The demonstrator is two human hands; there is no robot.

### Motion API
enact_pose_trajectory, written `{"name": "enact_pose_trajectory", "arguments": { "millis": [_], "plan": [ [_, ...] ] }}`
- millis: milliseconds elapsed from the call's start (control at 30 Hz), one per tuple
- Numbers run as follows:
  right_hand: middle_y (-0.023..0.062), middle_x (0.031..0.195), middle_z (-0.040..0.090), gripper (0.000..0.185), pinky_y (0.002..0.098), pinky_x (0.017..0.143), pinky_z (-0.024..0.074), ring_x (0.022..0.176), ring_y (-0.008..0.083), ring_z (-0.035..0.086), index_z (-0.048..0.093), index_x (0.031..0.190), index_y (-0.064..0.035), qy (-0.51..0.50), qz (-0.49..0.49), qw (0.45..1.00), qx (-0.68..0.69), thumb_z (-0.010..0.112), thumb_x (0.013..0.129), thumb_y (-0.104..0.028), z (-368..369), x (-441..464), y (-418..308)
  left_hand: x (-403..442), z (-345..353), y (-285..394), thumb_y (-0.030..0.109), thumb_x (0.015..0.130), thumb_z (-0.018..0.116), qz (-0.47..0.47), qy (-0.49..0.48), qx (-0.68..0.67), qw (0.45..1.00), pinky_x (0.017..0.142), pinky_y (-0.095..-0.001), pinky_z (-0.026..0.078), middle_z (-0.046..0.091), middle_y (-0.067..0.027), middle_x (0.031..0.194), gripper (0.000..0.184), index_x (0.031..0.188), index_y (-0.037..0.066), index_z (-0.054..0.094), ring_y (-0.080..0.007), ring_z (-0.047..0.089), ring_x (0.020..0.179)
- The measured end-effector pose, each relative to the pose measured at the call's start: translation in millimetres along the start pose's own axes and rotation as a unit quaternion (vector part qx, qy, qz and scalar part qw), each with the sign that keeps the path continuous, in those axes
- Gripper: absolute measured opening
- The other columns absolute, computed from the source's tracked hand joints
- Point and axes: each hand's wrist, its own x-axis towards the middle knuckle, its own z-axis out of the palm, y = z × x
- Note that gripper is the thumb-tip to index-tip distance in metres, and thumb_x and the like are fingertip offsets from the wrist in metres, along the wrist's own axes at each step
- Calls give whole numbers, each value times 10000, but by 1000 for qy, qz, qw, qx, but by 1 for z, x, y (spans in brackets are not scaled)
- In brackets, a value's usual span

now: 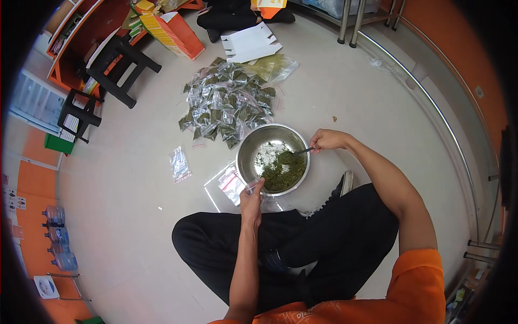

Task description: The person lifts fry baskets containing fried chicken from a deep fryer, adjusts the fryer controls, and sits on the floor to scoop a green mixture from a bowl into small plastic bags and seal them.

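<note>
A steel bowl (246,141) stands on the floor in front of my crossed legs, partly filled with chopped dried green leaves (280,175). My right hand (327,140) is closed round the handle of a spoon (303,152), whose head sits in the leaves and carries a clump. At the bowl's near left rim, my left hand (251,202) pinches a small clear zip bag (252,186). Just left of the bowl lie flat zip bags (231,183) with red strips. Beyond it is a large heap of filled bags (226,102) of green leaves.
Another pack of clear bags (180,164) lies on the floor at left. A white cardboard piece (251,42) and a yellowish plastic bag (272,67) are behind the heap. A person in dark trousers (229,20) sits at the back. Black stools (121,65) stand at upper left, a metal rail (431,89) at right.
</note>
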Motion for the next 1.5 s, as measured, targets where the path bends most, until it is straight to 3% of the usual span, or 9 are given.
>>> {"name": "enact_pose_trajectory", "arguments": {
  "millis": [100,333,433,533,633,733,900,1167,1500],
  "plan": [
    [20,732,601,222,276,706,447,717,116,528,700,910,17,-3,-3,1000,0,515,807,-51,1,3,2,0,1,-4,288,842,785,30,20,-3,999,592,-246,356,599,-21,818,443,1090,-36,612,-71,436,624],
    [26,742,608,237,280,719,449,723,124,535,694,908,17,18,-13,1000,-6,496,791,-37,-1,4,1,-6,5,1,303,839,786,32,38,38,998,753,-268,418,610,-30,865,425,1070,-13,621,-122,527,797],
    [42,761,629,249,286,719,456,739,133,558,695,906,21,24,-35,999,2,491,772,-32,-3,9,9,1,-1,-6,319,841,782,50,43,60,996,894,-316,421,596,-114,1026,412,1044,-4,625,-206,549,995],
    [63,766,644,256,292,714,464,751,147,580,696,894,28,53,-35,997,-35,495,750,-37,2,1,1,-10,5,-5,259,857,763,288,177,262,904,1053,-395,353,453,-197,1261,357,1037,-15,622,-311,434,1247],
    [83,760,653,256,305,711,475,754,171,596,701,889,25,72,-38,992,-92,505,749,-63,-2,8,1,-19,8,15,188,833,763,441,175,338,813,990,-398,411,548,-191,1105,311,1022,-15,621,-329,543,1112],
    [93,770,663,250,321,717,481,753,182,602,705,906,16,85,-57,988,-112,511,777,-75,-6,-1,-15,-23,12,42,167,813,766,472,109,372,792,891,-389,476,632,-185,970,319,1021,-23,617,-325,631,941],
    [153,798,689,249,372,712,489,753,240,635,708,952,-1,125,-203,967,-93,552,809,-132,-8,-29,-74,-9,7,55,169,810,767,475,79,431,763,767,-371,517,687,-181,866,322,1003,-38,615,-301,678,809],
    [173,825,669,219,409,798,472,831,320,632,685,948,9,133,-197,951,-198,515,833,-67,16,-48,-104,-6,13,39,200,773,793,424,48,444,788,724,-357,507,666,-172,810,407,1012,-70,604,-260,652,734],
    [130,824,628,186,418,980,378,910,278,601,685,844,0,158,-215,883,-386,517,768,-23,40,-53,-128,-11,20,37,216,743,807,401,51,461,790,764,-443,504,685,-208,930,456,1091,-5,614,-393,652,859]
  ]
}}
